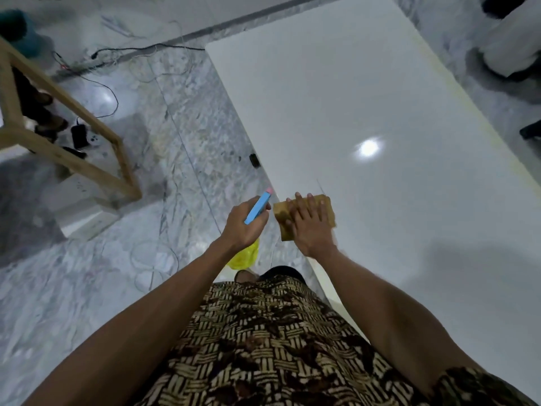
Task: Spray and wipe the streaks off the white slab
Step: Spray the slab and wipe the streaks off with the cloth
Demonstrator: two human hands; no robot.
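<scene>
An indoor room, seemingly a home or a makeshift work space; polished grey marble floor (187,136); loose cables (140,49) trailing across it; a wooden frame (61,153); a large glossy white slab (366,98).

Dim, bluish lighting. One overhead lamp reflects as round glare on the white slab (369,148). Wide-angle distortion bends edges; corners appear soft, shadowed.

My left hand (244,227) hides most of the spray bottle (257,208); only its blue head and yellow base show. My right hand (310,222) covers the cloth's (304,215) middle. The white slab (380,142) runs off the right edge.
</scene>
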